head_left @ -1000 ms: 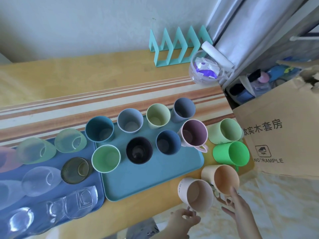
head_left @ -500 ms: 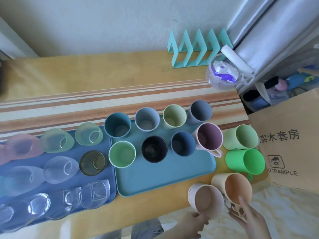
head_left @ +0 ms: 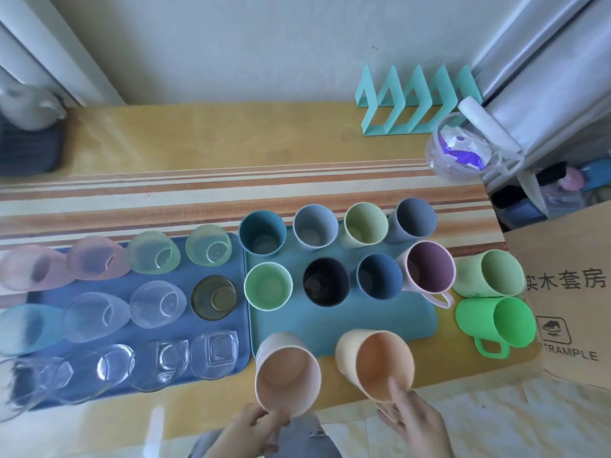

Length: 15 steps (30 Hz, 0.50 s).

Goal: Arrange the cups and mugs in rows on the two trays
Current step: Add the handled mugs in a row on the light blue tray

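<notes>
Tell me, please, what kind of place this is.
Probably a room in a home, though that is not certain: plastic cups on the teal tray, glasses on the blue tray, a teal rack on the wooden table, and a cardboard box beside it.

Two trays sit side by side toward the tabletop's (head_left: 231,143) front edge. The left tray (head_left: 242,325) carries three rows of glasses (head_left: 155,304). The right tray (head_left: 363,325) holds two rows of four cups (head_left: 325,282) across its back half. At its front edge, the left hand (head_left: 251,428) holds the left mug (head_left: 287,375), and the right hand (head_left: 416,424) holds the right mug (head_left: 377,361) beside it. Two more mugs (head_left: 486,274) sit right of that tray, one behind the other, and a rack (head_left: 416,104) stands in the back right corner.
</notes>
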Motion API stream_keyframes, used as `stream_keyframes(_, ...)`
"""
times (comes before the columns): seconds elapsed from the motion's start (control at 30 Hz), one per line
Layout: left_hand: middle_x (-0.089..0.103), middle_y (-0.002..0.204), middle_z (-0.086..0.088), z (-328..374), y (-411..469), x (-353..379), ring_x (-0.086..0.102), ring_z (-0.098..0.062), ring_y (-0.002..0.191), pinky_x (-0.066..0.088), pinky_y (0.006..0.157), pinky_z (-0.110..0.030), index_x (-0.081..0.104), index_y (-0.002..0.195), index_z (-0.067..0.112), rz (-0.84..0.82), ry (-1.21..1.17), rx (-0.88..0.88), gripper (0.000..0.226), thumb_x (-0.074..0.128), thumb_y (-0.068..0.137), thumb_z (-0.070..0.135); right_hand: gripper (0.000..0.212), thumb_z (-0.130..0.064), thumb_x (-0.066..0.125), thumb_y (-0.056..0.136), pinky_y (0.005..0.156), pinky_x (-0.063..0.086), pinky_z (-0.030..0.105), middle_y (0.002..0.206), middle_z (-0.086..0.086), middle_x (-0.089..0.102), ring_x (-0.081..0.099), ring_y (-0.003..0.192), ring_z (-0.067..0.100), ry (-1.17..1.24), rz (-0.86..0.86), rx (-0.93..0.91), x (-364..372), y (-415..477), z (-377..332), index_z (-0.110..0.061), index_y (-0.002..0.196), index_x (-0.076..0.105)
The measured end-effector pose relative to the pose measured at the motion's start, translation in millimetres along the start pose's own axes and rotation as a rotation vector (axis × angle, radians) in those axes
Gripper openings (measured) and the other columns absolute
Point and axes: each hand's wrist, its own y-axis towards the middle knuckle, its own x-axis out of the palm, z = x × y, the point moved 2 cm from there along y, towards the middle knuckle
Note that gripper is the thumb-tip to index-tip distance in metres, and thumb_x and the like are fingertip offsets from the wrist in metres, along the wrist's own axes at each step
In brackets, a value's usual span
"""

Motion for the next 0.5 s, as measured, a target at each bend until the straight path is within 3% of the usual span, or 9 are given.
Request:
stream_keyframes(0.03, 0.059, 0.071, -0.002, 7.6, -2.9, -1.6, 0.056, -0.017, 0.067, 0.052, 0.062, -0.025, 0.069, 0.06, 0.019, 0.032, -0.006, 0.057, 0.04, 0.068, 0.041, 0.054, 0.086, -0.065, 0.081, 0.025, 0.06, 0.058, 0.024, 0.065, 0.015, 0.065, 0.064, 0.064, 0.019, -0.005, -0.011, -0.015, 10.6, 0.8, 0.7, 0.006, 0.071, 0.065)
stream_keyframes(0.1, 0.051, 0.074, -0.006, 20.5, -6.2, -1.9, 0.05, -0.018, 0.071, 0.055, 0.065, -0.027, 0.066, 0.053, 0.023, 0.049, 0.005, 0.103, 0.035, 0.059, 0.041, 0.055, 0.057, -0.05, 0.078, 0.056, 0.055, 0.055, 0.02, 0.069, 0.018, 0.065, 0.065, 0.059, 0.012, 0.024, -0.039, -0.061, 31.7, -0.2, -1.5, 0.004, 0.065, 0.064)
stream_keyframes(0.17, 0.046, 0.073, -0.006, 21.9, -4.7, -1.2, 0.047, -0.018, 0.074, 0.053, 0.07, -0.029, 0.065, 0.053, 0.027, 0.046, 0.043, 0.123, 0.032, 0.057, 0.043, 0.056, 0.052, -0.045, 0.073, 0.07, 0.055, 0.054, 0.02, 0.072, 0.019, 0.063, 0.064, 0.057, 0.007, 0.012, -0.052, -0.084, 42.5, 1.3, -1.4, 0.006, 0.065, 0.061)
stream_keyframes(0.27, 0.045, 0.066, -0.003, 25.3, -4.3, 0.5, 0.046, -0.017, 0.07, 0.051, 0.067, -0.027, 0.065, 0.054, 0.026, 0.049, 0.009, 0.085, 0.033, 0.056, 0.043, 0.056, 0.08, -0.072, 0.072, 0.04, 0.062, 0.056, 0.024, 0.063, 0.008, 0.065, 0.065, 0.061, 0.009, -0.055, -0.06, -0.093, 53.5, 2.0, 1.2, 0.003, 0.066, 0.064)
stream_keyframes(0.3, 0.045, 0.065, -0.002, 26.8, -4.0, -0.1, 0.046, -0.017, 0.069, 0.051, 0.065, -0.026, 0.064, 0.056, 0.024, 0.043, -0.004, 0.085, 0.036, 0.055, 0.042, 0.057, 0.083, -0.076, 0.07, 0.038, 0.064, 0.057, 0.026, 0.063, 0.006, 0.066, 0.066, 0.063, 0.009, -0.063, -0.059, -0.096, 54.8, 3.0, 3.9, 0.002, 0.066, 0.065)
stream_keyframes(0.37, 0.044, 0.065, -0.002, 30.7, 1.0, -1.8, 0.046, -0.016, 0.068, 0.051, 0.063, -0.024, 0.063, 0.061, 0.021, 0.069, -0.017, 0.078, 0.042, 0.053, 0.042, 0.057, 0.064, -0.065, 0.071, 0.059, 0.071, 0.057, 0.03, 0.069, 0.01, 0.068, 0.067, 0.068, 0.013, -0.068, -0.069, -0.095, 58.8, 3.7, 6.1, -0.001, 0.068, 0.067)
stream_keyframes(0.43, 0.043, 0.067, -0.003, 32.9, 3.6, -4.7, 0.046, -0.015, 0.068, 0.049, 0.061, -0.022, 0.062, 0.065, 0.017, 0.093, -0.036, 0.082, 0.044, 0.054, 0.045, 0.056, 0.036, -0.038, 0.063, 0.082, 0.079, 0.056, 0.036, 0.074, 0.01, 0.069, 0.066, 0.073, 0.017, -0.085, -0.084, -0.088, 61.8, 4.8, 5.4, -0.003, 0.074, 0.068)
stream_keyframes(0.5, 0.043, 0.069, -0.004, 36.8, 4.2, -8.0, 0.046, -0.015, 0.07, 0.049, 0.06, -0.021, 0.061, 0.067, 0.015, 0.112, -0.043, 0.085, 0.047, 0.054, 0.044, 0.055, 0.027, -0.026, 0.057, 0.089, 0.082, 0.055, 0.038, 0.071, 0.003, 0.071, 0.067, 0.076, 0.015, -0.108, -0.092, -0.085, 64.1, 5.8, 2.6, -0.005, 0.077, 0.069)
